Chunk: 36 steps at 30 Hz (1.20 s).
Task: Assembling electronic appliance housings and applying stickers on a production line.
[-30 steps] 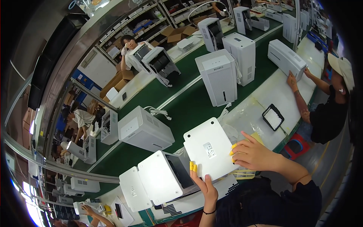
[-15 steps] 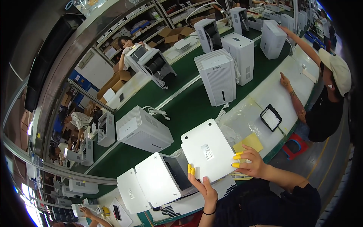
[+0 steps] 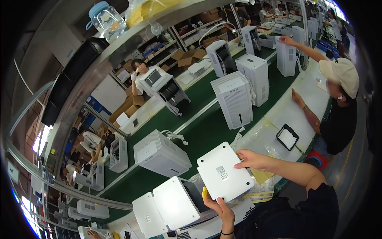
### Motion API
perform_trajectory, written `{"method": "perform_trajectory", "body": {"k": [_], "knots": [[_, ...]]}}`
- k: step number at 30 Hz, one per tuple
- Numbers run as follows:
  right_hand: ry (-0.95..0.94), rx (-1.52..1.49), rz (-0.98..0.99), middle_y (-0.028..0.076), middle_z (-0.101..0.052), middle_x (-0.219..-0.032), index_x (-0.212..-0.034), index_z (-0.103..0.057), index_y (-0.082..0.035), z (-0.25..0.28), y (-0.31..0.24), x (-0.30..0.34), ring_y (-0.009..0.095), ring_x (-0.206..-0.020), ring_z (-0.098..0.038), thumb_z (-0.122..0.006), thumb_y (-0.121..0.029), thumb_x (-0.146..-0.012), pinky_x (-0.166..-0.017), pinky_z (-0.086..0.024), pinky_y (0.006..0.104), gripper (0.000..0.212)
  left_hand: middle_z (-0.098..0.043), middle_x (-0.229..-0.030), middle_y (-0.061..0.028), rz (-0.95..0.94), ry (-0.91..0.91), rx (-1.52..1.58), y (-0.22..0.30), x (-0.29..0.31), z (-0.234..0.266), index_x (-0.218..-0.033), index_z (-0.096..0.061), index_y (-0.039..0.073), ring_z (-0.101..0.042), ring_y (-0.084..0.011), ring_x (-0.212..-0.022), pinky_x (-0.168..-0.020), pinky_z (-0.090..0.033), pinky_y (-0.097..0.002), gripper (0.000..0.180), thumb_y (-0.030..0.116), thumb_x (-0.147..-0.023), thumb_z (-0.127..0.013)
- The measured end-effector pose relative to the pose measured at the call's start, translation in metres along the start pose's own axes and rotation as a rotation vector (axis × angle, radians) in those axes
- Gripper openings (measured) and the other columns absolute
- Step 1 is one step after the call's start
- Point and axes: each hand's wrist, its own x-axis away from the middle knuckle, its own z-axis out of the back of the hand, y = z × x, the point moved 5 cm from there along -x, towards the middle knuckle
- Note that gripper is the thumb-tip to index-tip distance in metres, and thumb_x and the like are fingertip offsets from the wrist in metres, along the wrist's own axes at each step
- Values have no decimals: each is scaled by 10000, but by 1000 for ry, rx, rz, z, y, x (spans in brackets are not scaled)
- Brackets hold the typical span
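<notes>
A white appliance [image 3: 234,177] is between my hands, its squarish base turned toward me. Black round feet mark the base's corners, and a small label lies in its middle. My left hand [image 3: 223,211] grips the lower left edge, thumb on the base's near corner, yellow finger covers on some fingertips. At the upper right edge, my right hand [image 3: 254,160] pinches the appliance with thumb and fingers. To the left lies another white appliance [image 3: 175,201], its dark open side facing the held one. Beside the right forearm are a yellow sheet [image 3: 260,176] and yellow strips [image 3: 258,196].
A green conveyor [image 3: 199,149] carries several white appliances, including a tall one [image 3: 232,99] and a tilted one [image 3: 161,153] with coiled cord. A black tray [image 3: 287,137] of white bits sits at right, near a capped co-worker [image 3: 338,107]. Another person [image 3: 149,77] stands across the belt.
My right hand has moved from the appliance's lower right corner to its upper right edge. Black feet now show at its near corners. The co-worker's far hand has shifted on a tall appliance.
</notes>
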Motion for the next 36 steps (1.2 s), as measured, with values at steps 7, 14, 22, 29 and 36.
{"method": "perform_trajectory", "body": {"k": [7,14,22,29,36], "knots": [[23,-62,-95,108,-661,-939,-1029,-632,30,5,-48,-145,174,-809,-644,-648,-149,-809,-685,-512,312,285,-216,-1466,-174,89,93,70,1,6,41,-1425,-124,35,-281,-327,-1345,-1054,-319,-505,559,250,-973,-373],[135,-110,143,132,-635,-1020,-1161,-551,39,6,-94,-201,203,-926,-633,-546,-143,-880,-770,-517,343,335,-435,-1359,-155,171,-38,106,-13,10,60,-1381,-310,-25,-461,-260,-1224,-1031,-370,-392,496,93,-941,-506],[306,139,281,157,-613,-1088,-1322,-430,25,106,-70,-289,214,-939,-615,-573,-220,-899,-780,-506,339,509,-501,-1294,-136,327,-109,92,-11,-8,27,-1333,-398,-8,-508,-222,-1177,-1021,-380,-353,390,68,-959,-480],[494,693,220,206,-622,-995,-1163,-521,29,147,-97,-323,320,-880,-617,-628,-285,-840,-757,-487,399,463,-532,-1256,-137,427,-111,49,-64,-11,6,-1308,-436,-11,-514,-220,-1165,-1013,-384,-339,363,69,-958,-493],[1030,1567,374,157,-628,-971,-949,-665,-50,273,-162,-312,322,-969,-584,-510,-311,-916,-812,-475,438,305,-568,-1201,-127,540,-121,-42,-76,-22,-15,-1286,-464,-10,-535,-200,-1121,-990,-399,-319,351,83,-953,-523]]}}
